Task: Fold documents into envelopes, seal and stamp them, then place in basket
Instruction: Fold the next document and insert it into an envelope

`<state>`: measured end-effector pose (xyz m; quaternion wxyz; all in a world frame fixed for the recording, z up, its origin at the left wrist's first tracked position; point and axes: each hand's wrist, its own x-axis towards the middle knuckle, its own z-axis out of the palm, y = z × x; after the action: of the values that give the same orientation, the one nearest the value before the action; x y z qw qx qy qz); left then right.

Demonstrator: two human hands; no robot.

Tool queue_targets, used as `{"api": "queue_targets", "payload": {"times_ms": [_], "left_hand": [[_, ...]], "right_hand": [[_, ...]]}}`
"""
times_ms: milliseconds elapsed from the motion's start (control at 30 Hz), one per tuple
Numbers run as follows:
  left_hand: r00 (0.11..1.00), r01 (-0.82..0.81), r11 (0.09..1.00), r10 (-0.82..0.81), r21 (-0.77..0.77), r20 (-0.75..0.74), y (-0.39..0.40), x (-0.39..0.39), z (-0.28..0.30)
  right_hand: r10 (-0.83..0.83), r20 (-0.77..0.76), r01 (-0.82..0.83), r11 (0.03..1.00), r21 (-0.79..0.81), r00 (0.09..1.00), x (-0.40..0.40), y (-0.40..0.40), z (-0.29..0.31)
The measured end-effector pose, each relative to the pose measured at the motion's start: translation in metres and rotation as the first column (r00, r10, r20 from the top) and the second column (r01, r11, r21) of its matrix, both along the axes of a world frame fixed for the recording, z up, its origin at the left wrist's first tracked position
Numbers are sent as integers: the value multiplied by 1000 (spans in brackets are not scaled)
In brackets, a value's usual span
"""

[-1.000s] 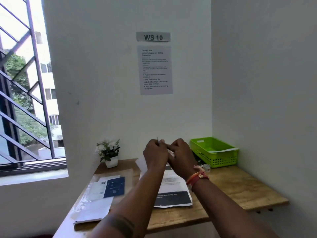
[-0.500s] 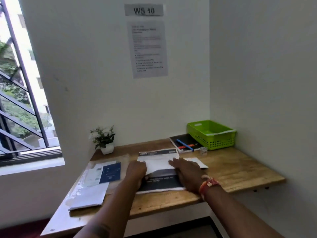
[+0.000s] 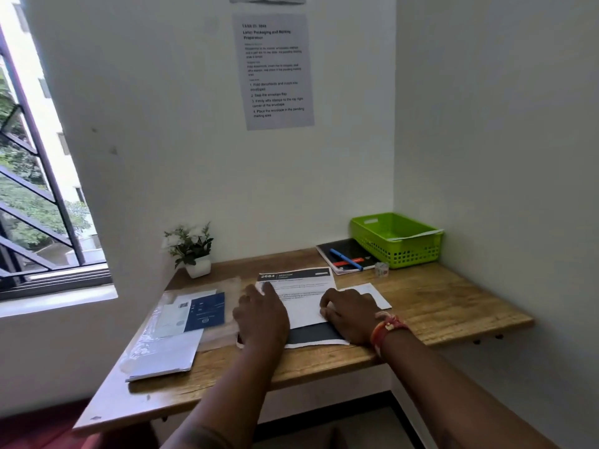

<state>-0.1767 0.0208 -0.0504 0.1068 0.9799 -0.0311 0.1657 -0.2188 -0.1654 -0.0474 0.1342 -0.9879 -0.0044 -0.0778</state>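
The left hand is laid flat on the left part of a white printed document with dark header and footer bands, its fingers straight and spread, nothing being gripped. The right hand is rested on the right part of the same sheet with the fingers bent downward so that the fingertips are pressed on the paper; whether the sheet's edge is pinched cannot be told. A red and orange thread band is worn at the right wrist.

The document is spread at the middle of a light wooden wall-mounted table, and its lower portion appears to be folded up over the middle. A plain white envelope is seen just beside the right hand, partly under the sheet's right edge. To the left of the left hand a clear plastic sleeve holding white and dark blue papers is laid, with a white paper stack at its near end.

At the back right corner a lime-green perforated plastic basket is placed, a white sheet being seen inside it. Beside it a black notebook bearing a blue pen is found, with a small clear tape roll nearby. A small white-potted plant is stood at the back left, and a printed instruction sheet is fixed to the wall above.
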Motion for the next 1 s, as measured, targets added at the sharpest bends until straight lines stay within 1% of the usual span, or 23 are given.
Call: {"api": "queue_targets", "payload": {"times_ms": [33, 67, 133, 167, 200, 233, 300, 367, 500, 667, 767, 933, 1000], "left_hand": [[997, 67, 997, -68, 40, 23, -5, -2, -1], [987, 160, 986, -160, 43, 15, -12, -3, -2], [935, 348, 937, -348, -7, -63, -26, -3, -4], [902, 414, 910, -414, -23, -124, -33, -1, -6], [878, 450, 893, -445, -16, -177, -37, -1, -8], [867, 458, 889, -444, 12, -228, -39, 0, -11], [867, 434, 898, -397, 66, -301, -36, 4, -14], [873, 393, 915, -340, 90, -350, -32, 5, -15], [870, 331, 942, -282, 55, -404, -30, 2, -12], [883, 279, 958, -231, 60, -407, -28, 2, -13], [886, 254, 965, -209, 57, -414, -28, -1, -12], [900, 155, 988, -130, 27, -416, -21, -8, -8], [895, 127, 992, -105, 22, -434, -22, -12, -4]], "right_hand": [[-11, -6, 10, 999, -40, 1000, 1, 2, -1], [-13, -9, 12, 998, -67, 1000, 2, 3, -1], [-4, -18, 2, 995, -100, 1000, 3, 6, -2], [0, -24, -3, 993, -121, 1000, 4, 7, -2], [4, -39, -10, 989, -148, 999, 7, 6, -4], [-1, -69, -12, 984, -176, 998, 9, 5, -5], [-33, -157, 1, 980, -197, 987, 13, 2, -7], [-61, -209, 25, 985, -174, 976, 15, -5, -7], [-104, -194, 79, 988, -133, 975, 14, -21, -7], [-212, -194, 183, 970, -156, 958, 8, -53, -9], [-222, -208, 186, 966, -177, 953, 6, -59, -9], [-234, -222, 209, 969, -130, 947, 2, -57, -8], [-235, -201, 215, 970, -115, 951, 2, -56, -8]]}}
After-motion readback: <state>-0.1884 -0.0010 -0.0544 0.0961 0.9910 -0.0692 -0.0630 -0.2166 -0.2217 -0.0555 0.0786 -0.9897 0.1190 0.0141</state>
